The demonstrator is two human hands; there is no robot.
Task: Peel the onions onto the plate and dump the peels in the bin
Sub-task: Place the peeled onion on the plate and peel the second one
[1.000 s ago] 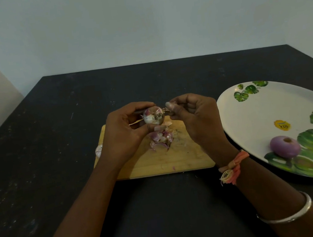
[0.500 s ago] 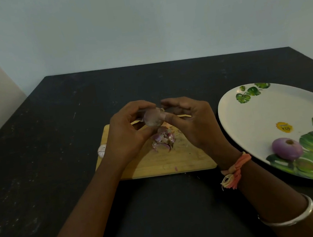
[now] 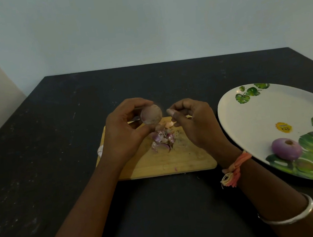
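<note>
My left hand (image 3: 123, 134) grips a small, partly peeled onion (image 3: 151, 114) by thumb and fingertips, raised above the far edge of the wooden cutting board (image 3: 176, 161). My right hand (image 3: 194, 125) hovers just right of the onion, apart from it, with its fingers curled and nothing visible in them. A heap of purple onion peels (image 3: 162, 140) lies on the board below both hands. At the right, a peeled purple onion (image 3: 286, 148) rests on the white oval plate (image 3: 249, 111) with green leaf prints. No bin is in view.
The board and the plate sit on a black table (image 3: 47, 151) against a pale wall. A small pale, pink-streaked piece (image 3: 100, 151) peeks out at the board's left edge, mostly hidden by my left wrist. The plate runs past the right edge of the view.
My hands were joined at the onion half a second ago. The right hand has drawn away to the right, and the left hand has turned the onion so that its round side faces me.
</note>
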